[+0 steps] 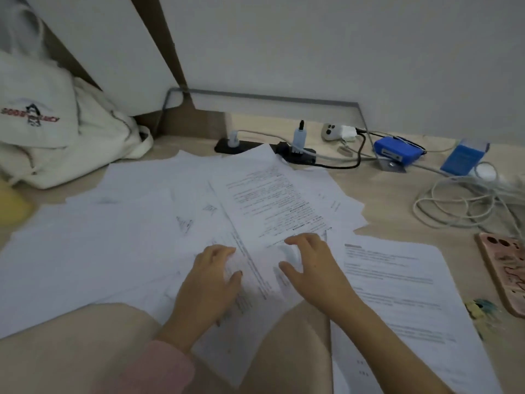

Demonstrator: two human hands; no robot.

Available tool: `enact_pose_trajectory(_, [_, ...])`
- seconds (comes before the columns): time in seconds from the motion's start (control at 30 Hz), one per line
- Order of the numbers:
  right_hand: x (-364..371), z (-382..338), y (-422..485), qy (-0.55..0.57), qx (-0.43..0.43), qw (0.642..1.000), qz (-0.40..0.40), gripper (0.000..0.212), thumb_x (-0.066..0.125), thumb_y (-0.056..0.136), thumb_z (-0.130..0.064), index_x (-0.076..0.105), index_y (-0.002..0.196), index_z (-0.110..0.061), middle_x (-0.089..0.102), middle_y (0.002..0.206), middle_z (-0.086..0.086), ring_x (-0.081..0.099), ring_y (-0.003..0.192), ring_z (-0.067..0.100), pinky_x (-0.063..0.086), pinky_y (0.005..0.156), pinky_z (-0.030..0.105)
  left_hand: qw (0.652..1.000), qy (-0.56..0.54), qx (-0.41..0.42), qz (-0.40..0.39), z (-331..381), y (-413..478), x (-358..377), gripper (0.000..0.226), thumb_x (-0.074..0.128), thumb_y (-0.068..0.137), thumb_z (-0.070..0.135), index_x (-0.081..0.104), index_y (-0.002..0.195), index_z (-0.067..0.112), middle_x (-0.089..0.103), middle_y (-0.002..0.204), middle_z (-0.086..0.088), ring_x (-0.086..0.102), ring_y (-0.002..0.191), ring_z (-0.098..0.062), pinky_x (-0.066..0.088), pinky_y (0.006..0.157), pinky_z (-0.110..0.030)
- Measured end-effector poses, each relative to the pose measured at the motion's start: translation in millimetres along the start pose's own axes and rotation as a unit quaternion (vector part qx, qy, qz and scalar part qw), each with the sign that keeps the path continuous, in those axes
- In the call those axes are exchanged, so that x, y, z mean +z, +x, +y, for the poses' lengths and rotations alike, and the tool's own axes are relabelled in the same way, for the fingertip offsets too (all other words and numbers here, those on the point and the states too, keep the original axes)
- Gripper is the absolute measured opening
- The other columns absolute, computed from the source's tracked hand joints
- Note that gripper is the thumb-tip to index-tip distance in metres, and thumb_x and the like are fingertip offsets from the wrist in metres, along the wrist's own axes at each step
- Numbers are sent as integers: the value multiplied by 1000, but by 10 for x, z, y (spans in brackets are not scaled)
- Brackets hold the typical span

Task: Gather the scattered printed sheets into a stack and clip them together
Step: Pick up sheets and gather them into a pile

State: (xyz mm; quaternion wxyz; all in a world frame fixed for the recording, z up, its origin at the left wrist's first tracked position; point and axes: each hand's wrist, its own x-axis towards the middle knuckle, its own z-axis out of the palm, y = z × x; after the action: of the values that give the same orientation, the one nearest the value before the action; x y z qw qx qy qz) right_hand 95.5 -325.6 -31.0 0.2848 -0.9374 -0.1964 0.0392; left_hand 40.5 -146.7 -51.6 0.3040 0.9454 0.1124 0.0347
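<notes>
The printed sheets (147,237) lie fanned loosely across the floor (383,200), unstacked, so gathering has barely begun. Left hand (210,282) and right hand (309,268) rest spread, palms down, on the middle pages, gripping nothing. No clip is clearly visible, perhaps blurred.

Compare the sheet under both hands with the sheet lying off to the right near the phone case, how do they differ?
The sheet under both hands sits turned at an angle atop the overlapping pile; the right-hand sheet lies apart on the floor. The left hand and right hand press the first; nothing touches the second. Both are white printed pages.
</notes>
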Motion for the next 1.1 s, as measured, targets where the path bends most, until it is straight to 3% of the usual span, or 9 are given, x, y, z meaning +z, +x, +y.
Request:
enact_pose_trajectory(0.23, [430,-210,130,-126,-2,988,-93,66,46,89,-50,25,141,-17,16,155,14,20,141,27,29,110,35,987,103,-106,-55,-535,221,-350,88,57,79,58,16,147,18,11,156,-5,13,143,-21,21,113,-34])
enact_pose_trajectory(0.33, [584,-196,99,-163,-41,986,-17,51,63,76,-35,53,119,-9,57,120,20,60,104,31,53,76,33,985,124,-96,-75,-603,338,-449,95,60,74,63,18,146,20,21,150,-4,20,138,-22,26,110,-34])
enact_pose_trajectory(0.4, [633,-205,107,-171,-58,983,26,37,73,59,-21,62,93,-10,63,81,7,60,64,19,43,48,20,984,135,-90,-79,-640,409,-483,95,63,70,64,23,143,19,28,144,-4,24,134,-21,29,106,-32])
enact_pose_trajectory(0.53, [653,-249,150,-209,-32,976,46,41,80,41,-2,60,75,-12,54,62,0,48,47,13,22,41,16,989,92,-79,-86,-726,541,-488,79,71,65,60,40,126,20,44,119,1,36,114,-16,35,89,-27])
enact_pose_trajectory(0.7, [552,-291,293,-204,11,976,70,35,82,43,3,58,61,-15,53,48,-4,38,35,11,-3,41,10,990,-10,-58,-129,-825,702,-510,23,66,82,35,49,91,22,57,87,4,53,76,-12,39,60,-24])
enact_pose_trajectory(0.8, [411,-348,338,-127,47,985,107,12,69,76,-4,67,82,-14,62,53,0,53,41,19,11,37,14,973,-196,-86,-90,-824,779,-593,13,63,86,18,50,84,18,58,85,0,56,70,-10,46,49,-18])
enact_pose_trajectory(0.87, [336,-428,373,-95,64,985,128,17,52,91,-12,66,101,-15,67,66,5,62,57,25,25,42,24,944,-306,-112,-46,-790,800,-667,9,61,87,13,53,91,12,61,91,-6,60,75,-13,53,50,-20])
enact_pose_trajectory(1.0, [177,-667,392,-6,67,983,169,22,47,94,-18,61,109,-14,60,66,1,54,56,19,37,48,29,906,-392,-146,65,-790,751,-748,19,57,91,18,52,107,9,61,99,-7,59,80,-16,49,63,-27])
enact_pose_trajectory(1.1, [44,-833,391,68,87,978,174,24,45,94,-23,53,116,-25,67,68,10,62,52,22,52,52,37,882,-433,-153,110,-814,687,-813,22,50,94,22,47,111,9,57,91,-2,57,76,-15,45,60,-28])
